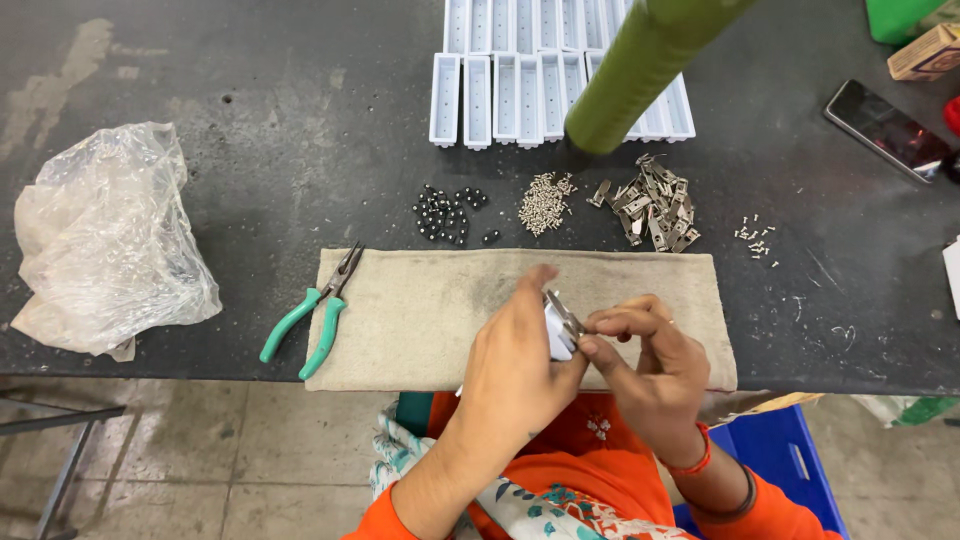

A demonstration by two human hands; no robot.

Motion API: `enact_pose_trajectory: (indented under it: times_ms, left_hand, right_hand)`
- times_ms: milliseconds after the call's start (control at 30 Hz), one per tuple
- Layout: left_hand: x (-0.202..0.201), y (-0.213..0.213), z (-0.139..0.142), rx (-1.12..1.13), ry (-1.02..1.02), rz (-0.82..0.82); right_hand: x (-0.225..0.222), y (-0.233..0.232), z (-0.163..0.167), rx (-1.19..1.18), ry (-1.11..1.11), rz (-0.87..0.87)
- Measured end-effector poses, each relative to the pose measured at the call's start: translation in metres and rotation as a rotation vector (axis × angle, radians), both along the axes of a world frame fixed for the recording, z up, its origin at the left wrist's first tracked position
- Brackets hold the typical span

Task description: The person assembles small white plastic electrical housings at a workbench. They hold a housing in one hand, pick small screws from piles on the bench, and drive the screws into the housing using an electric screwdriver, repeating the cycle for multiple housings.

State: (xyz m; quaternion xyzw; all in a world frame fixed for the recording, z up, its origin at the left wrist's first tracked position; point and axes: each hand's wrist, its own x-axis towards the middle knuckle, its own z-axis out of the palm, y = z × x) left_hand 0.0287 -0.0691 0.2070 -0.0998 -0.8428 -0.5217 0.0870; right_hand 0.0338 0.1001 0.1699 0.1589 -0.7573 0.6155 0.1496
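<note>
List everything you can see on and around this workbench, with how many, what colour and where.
workbench: one, dark grey, fills the view
cloth mat: one, beige, front middle of the bench
pliers: one, green handles, at the mat's left edge
plastic bag: one, clear, crumpled at the left
white trays: many, in rows at the back
green tube: one, slanting over the trays
black beads: small pile, behind the mat
small screws: pale pile, right of the beads
metal clips: grey pile, further right
loose screws: a few, right of the clips
phone: one, dark, far right
blue crate: one, below the bench
white part: one, with a metal clip, held in both hands
left hand: grips the part
right hand: pinches the part
</note>
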Motion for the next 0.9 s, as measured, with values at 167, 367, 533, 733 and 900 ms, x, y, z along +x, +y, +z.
enact_pose_trajectory:
  times_ms: [167, 367, 533, 733, 900]
  left_hand:
    - [-0.004, -0.009, 0.002, 0.036, -0.032, -0.133]
    - [-0.004, -0.009, -0.002, 0.008, -0.076, -0.185]
    - [-0.001, -0.010, 0.000, 0.019, -0.084, -0.176]
    - [0.001, -0.014, 0.001, 0.067, 0.011, -0.129]
    - [0.001, -0.012, -0.011, 0.219, 0.039, -0.007]
  right_hand:
    - [-0.008, 0.003, -0.001, -0.041, -0.032, 0.019]
    - [-0.011, 0.007, -0.002, -0.122, -0.173, 0.114]
    - [-0.004, 0.011, -0.008, -0.136, -0.207, 0.140]
    - [0.006, 0.012, -0.043, -0.492, -0.277, 0.181]
    - [0.021, 0.014, -0.082, -0.361, -0.377, 0.273]
